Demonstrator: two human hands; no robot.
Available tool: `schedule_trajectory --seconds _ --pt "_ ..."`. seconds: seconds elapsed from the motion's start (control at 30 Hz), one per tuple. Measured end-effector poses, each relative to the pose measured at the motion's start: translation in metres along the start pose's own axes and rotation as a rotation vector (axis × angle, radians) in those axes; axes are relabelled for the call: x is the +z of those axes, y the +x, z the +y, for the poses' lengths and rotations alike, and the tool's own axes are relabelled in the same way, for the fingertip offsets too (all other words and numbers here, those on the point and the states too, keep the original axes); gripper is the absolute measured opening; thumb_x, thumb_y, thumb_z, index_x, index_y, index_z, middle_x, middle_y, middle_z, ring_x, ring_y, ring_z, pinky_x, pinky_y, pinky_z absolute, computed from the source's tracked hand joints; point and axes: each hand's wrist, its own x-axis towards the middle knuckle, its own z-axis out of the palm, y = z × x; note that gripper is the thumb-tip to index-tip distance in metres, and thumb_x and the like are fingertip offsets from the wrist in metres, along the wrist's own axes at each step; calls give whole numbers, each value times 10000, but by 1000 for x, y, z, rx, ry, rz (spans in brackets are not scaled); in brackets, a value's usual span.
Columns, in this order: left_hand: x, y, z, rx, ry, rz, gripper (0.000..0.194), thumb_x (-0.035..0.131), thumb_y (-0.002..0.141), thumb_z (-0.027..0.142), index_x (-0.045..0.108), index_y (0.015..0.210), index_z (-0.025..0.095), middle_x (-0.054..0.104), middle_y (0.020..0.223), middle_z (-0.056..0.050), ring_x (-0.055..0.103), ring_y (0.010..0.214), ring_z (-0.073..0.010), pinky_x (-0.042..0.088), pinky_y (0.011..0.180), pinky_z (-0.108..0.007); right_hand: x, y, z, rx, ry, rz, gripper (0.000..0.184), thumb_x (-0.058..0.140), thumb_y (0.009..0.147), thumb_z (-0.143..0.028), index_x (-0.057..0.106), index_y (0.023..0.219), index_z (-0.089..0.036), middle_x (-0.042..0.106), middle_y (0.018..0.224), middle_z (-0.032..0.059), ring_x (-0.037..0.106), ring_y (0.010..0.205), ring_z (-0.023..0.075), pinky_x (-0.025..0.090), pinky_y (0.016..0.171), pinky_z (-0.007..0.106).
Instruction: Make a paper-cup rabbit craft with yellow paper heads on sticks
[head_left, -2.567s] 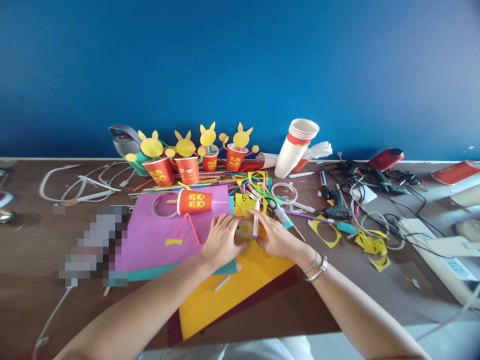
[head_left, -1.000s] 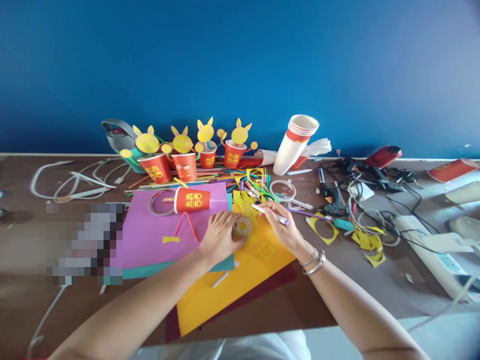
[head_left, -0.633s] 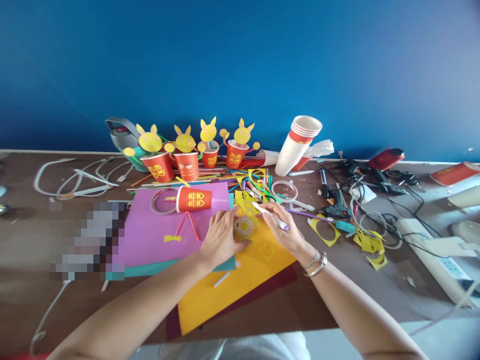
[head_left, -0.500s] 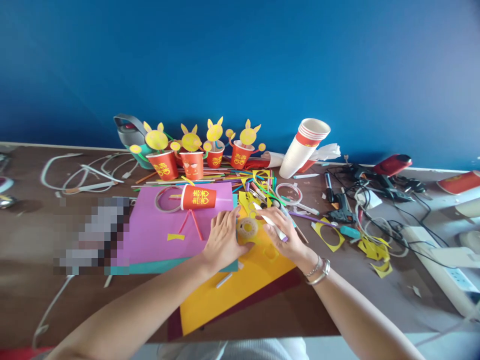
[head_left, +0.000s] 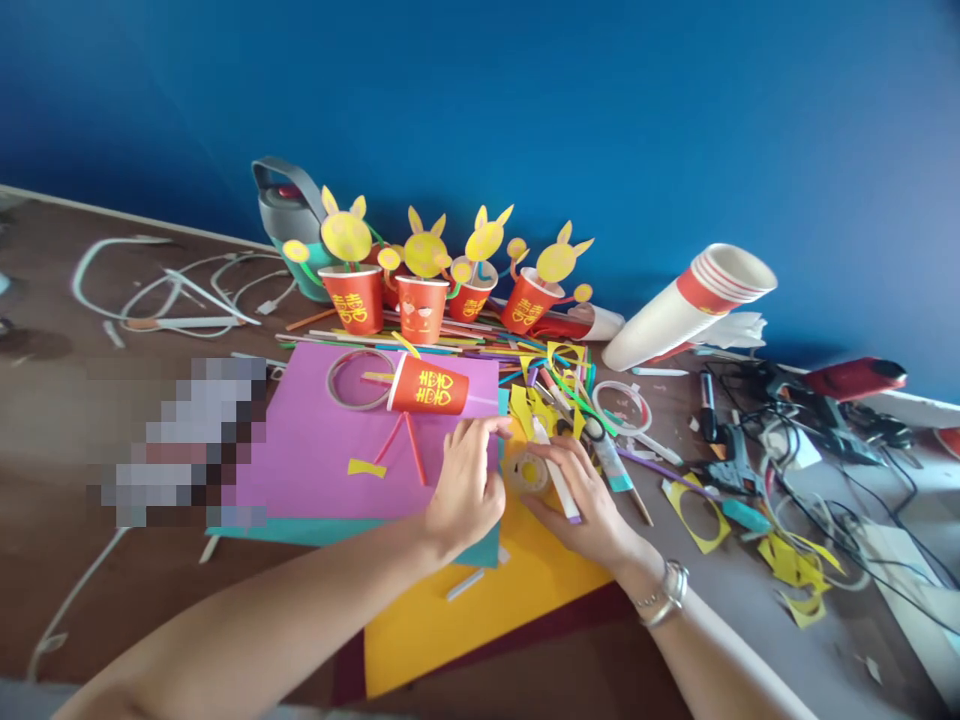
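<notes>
In my right hand (head_left: 589, 505) is a white marker (head_left: 556, 470) with a purple end, lying along the fingers. Just left of that hand, a roll of clear tape (head_left: 517, 474) rests on the orange paper (head_left: 442, 640). My left hand (head_left: 469, 490) is over the edge of the purple paper (head_left: 300, 460), fingers curved, thumb apart and nothing visible in them. Beyond it a red paper cup (head_left: 442, 386) lies on its side, with two red sticks (head_left: 415, 450) below it. A small yellow paper strip (head_left: 367, 468) lies nearby.
Several red cups with yellow rabbit-eared figures (head_left: 346, 236) stand along the wall beside a grey and teal jug (head_left: 296, 215). Stacked white cups (head_left: 682, 310) lean at the right. Yellow scraps (head_left: 694, 515), a glue gun (head_left: 731, 460) and tangled cables (head_left: 817, 500) fill the right side.
The view has shifted and tilted. My left hand has lifted and curled its fingers from a flatter, spread pose. The marker stays in my right hand, now beside the tape roll.
</notes>
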Motion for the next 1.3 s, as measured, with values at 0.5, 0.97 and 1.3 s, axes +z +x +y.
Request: schedule_trajectory --seconds 0.5,0.97,1.3 --pt "3 2 -5 -51 57 -106 593 392 635 -34 411 1177 208 633 1004 -37 561 1003 -220 377 882 -382 -3 -4 1 11 6 -2 585 630 769 -162 420 1307 -253 581 1220 111 486 1194 283 464 979 460" --pt "2 5 -4 -65 68 -138 611 386 625 -20 410 1189 216 630 1016 -42 564 1013 -225 383 869 -389 2 -2 2 22 -4 -52 563 631 816 -214 395 1327 -234 534 1211 142 502 1198 286 494 965 455" --pt "-5 5 4 78 91 -235 623 524 670 127 367 1269 196 595 1175 -94 513 1114 -278 369 933 -443 -3 0 1 85 124 -52 621 615 735 -107 406 1308 -225 514 1220 131 487 1209 284 441 1024 478"
